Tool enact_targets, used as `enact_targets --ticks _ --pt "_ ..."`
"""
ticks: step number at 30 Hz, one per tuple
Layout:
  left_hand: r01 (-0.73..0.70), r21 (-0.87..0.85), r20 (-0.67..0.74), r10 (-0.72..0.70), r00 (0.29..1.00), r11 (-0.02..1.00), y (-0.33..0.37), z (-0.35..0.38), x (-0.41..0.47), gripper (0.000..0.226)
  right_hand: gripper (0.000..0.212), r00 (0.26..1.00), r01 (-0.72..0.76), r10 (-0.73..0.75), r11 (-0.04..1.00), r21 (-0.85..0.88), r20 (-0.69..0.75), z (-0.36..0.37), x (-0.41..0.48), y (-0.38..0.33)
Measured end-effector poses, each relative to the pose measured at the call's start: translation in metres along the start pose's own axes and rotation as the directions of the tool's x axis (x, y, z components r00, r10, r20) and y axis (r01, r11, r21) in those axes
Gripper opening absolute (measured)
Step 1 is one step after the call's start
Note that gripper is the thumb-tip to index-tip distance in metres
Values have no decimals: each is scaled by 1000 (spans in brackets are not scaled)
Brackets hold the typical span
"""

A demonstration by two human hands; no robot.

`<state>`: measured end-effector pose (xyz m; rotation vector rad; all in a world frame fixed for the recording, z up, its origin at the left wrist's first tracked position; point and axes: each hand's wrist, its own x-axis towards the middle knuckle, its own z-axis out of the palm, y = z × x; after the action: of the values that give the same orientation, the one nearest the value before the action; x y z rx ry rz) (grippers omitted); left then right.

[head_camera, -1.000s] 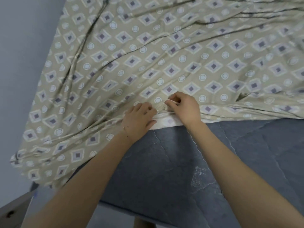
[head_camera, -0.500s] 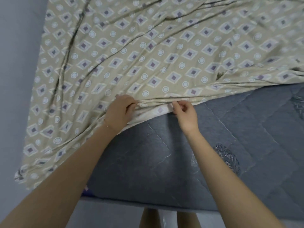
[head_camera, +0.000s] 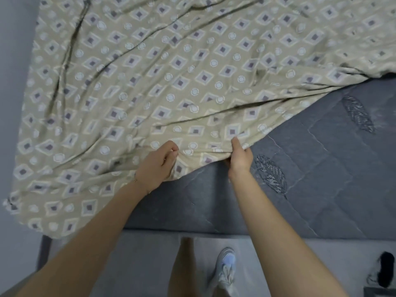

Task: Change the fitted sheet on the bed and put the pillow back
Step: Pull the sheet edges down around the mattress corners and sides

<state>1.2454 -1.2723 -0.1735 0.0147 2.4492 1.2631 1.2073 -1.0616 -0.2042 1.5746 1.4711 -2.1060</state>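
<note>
Both hands, left hand (head_camera: 157, 166) and right hand (head_camera: 240, 159), pinch the beige diamond-patterned fitted sheet's (head_camera: 171, 82) near hem, fingers closed on it, above the grey quilted mattress (head_camera: 310, 179).

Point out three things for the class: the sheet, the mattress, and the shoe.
sheet (head_camera: 192, 71), head view, on the patterned cloth near its middle.
mattress (head_camera: 310, 179), head view, on the bare grey quilted top.
shoe (head_camera: 226, 269), head view, on its upper, by the laces.

We counted one beige patterned fitted sheet (head_camera: 171, 82), one grey quilted mattress (head_camera: 310, 189), two bare hands, two embroidered leaf motifs, and one grey sneaker (head_camera: 225, 269).
</note>
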Motion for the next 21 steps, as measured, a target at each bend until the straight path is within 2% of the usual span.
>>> enact_targets --ticks 3,5,8,12,16,19,21 --pt "45 44 119 -50 992 998 0 34 -21 19 23 998 -42 38 997 -67 -54 -49 3 14" --pt "102 102 196 -120 973 990 0 63 -41 23 30 996 -63 60 997 -46 -61 -84 2 21" --pt "86 115 238 -111 965 990 1 101 -71 30 24 997 -74 73 996 -45 -24 -138 -10 28" --pt "80 157 143 -102 984 984 17 131 -90 21 19 998 -58 57 994 -97 -11 -187 -25 39" --pt "50 159 62 -61 996 986 38 157 -87 13 5 999 -52 53 984 -168 1 -203 -28 45" --pt "7 202 61 -20 998 979 63 172 -76 15 19 993 -67 84 981 -183 88 -210 -33 31" --pt "-46 255 65 30 997 966 85 177 -67 18 24 991 -6 37 970 -245 125 -218 -33 14"
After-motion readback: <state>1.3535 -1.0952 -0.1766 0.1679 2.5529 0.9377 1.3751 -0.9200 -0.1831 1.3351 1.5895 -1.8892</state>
